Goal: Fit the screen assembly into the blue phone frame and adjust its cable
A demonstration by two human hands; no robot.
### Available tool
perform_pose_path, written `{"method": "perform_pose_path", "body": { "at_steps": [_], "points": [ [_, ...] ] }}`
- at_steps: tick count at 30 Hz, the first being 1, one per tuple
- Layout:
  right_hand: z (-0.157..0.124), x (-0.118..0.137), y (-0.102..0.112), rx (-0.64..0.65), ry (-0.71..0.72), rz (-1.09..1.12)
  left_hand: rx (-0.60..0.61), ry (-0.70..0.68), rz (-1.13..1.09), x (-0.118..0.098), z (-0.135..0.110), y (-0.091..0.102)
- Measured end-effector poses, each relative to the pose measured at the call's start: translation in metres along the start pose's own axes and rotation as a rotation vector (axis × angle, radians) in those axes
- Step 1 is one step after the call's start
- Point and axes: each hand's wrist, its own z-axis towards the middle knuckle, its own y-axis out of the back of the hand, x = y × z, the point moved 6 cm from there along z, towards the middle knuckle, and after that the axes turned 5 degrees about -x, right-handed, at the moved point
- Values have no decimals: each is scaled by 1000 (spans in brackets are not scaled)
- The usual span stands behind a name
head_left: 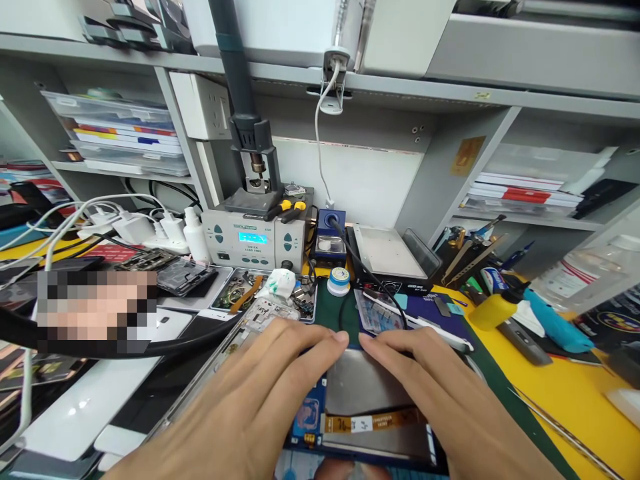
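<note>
Opened device (370,393), metal plate (367,375) and orange ribbon cable (395,421) showing: low centre, between two hands. Left hand (265,393): fingers close together, tips at far edge; silver frame (235,348) just beside, room tight. Right hand (435,387): fingers likewise, tips at same edge; pinching, cannot tell for either. Right margin: green mat (530,427) strip, then yellow worktop (593,387) bearing tweezers (565,432), room wider

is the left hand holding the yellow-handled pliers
No, the pliers lie on the grey station, and the left hand is at the opened device.
</note>
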Motion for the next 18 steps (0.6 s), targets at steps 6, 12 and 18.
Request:
{"method": "perform_pose_path", "body": {
  "at_steps": [6, 12, 18],
  "points": [
    [1, -2, -1, 11, 1, 0, 29, 15, -19, 2, -3, -4],
    [1, 0, -1, 9, 7, -2, 85, 43, -13, 4, -10, -5],
    [1, 1, -1, 4, 6, -9, 66, -12, 46, 4, -5, -1]
  ]
}}
